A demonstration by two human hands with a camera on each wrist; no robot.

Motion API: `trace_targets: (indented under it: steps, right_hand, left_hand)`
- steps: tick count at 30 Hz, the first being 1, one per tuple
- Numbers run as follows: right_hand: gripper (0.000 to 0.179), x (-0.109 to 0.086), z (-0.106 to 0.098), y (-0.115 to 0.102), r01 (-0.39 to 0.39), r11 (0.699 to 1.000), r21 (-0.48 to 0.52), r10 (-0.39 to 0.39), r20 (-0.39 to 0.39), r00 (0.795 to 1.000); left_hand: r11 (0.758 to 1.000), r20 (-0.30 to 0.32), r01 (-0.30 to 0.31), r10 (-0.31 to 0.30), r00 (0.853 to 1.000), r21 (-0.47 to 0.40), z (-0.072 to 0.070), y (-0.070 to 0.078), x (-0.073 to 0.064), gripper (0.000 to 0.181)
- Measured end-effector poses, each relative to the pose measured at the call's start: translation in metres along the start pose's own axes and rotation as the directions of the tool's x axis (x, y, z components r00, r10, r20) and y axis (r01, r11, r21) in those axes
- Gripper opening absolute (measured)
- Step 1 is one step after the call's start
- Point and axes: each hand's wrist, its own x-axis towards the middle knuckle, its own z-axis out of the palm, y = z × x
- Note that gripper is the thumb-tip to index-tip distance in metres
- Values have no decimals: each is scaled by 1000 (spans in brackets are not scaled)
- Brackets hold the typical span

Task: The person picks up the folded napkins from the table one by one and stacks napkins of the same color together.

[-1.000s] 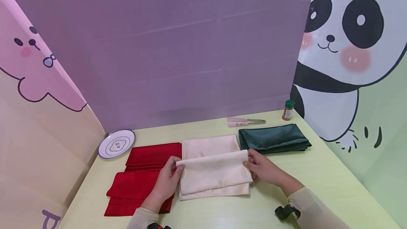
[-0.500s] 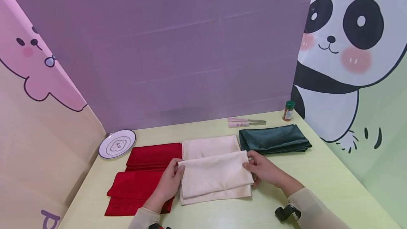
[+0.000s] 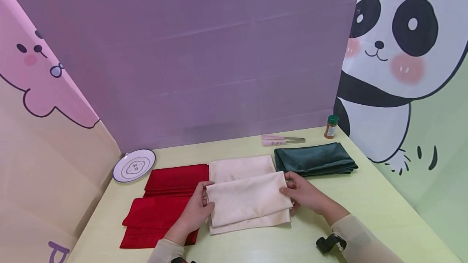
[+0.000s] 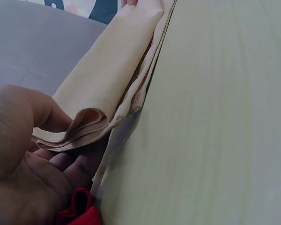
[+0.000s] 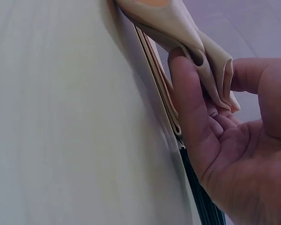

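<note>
A folded cream cloth (image 3: 250, 200), slightly shiny, spans the space between both hands at the middle of the table. My left hand (image 3: 195, 208) holds its left end; in the left wrist view, stacked folds (image 4: 82, 129) sit between that hand's digits. At the other end, my right hand (image 3: 305, 194) pinches the right edge, thumb on top and fingers beneath. The right wrist view has this end bent and raised above flat cream layers (image 5: 159, 79). Another flat cream piece (image 3: 241, 167) lies just behind, partly covered by the held cloth.
Folded red cloths (image 3: 177, 177) lie to the left, partly under my left forearm. A folded dark green cloth (image 3: 314, 159) is at the right. Along the back are a white plate (image 3: 134, 166), pink-handled tongs (image 3: 281, 140) and a green-capped jar (image 3: 330, 127).
The held cream cloth's left end has shifted slightly right. My left thumb has slid down along its edge. The right hand has hardly moved.
</note>
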Motion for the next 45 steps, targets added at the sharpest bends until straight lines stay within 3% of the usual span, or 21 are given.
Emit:
trace_targets:
  steps: [9,15,28,37,45]
  right_hand:
    - [49,0,0,-1,8,1000,4,-8,-49,999]
    - [49,0,-1,-3,29,999,32,-27,-50,998]
    - [47,-3,-3,-6,21,999,36,-18,-82,996]
    - [49,-5,-2,-13,31,999,32,-27,-113,993]
    - [48,-1,-4,-10,25,1000,19,-22,-146,989]
  left_hand:
    - [992,-7,-16,15,1000,-122,0,1,1,59]
    - [991,-39,-38,33,999,-127,-2,3,1,59]
    - [980,-61,-13,1,998,-201,-1,-5,3,71]
    - [978,-129,19,-47,990,-209,-3,1,2,58]
    - [975,-158,14,-50,986,-223,-2,1,3,44]
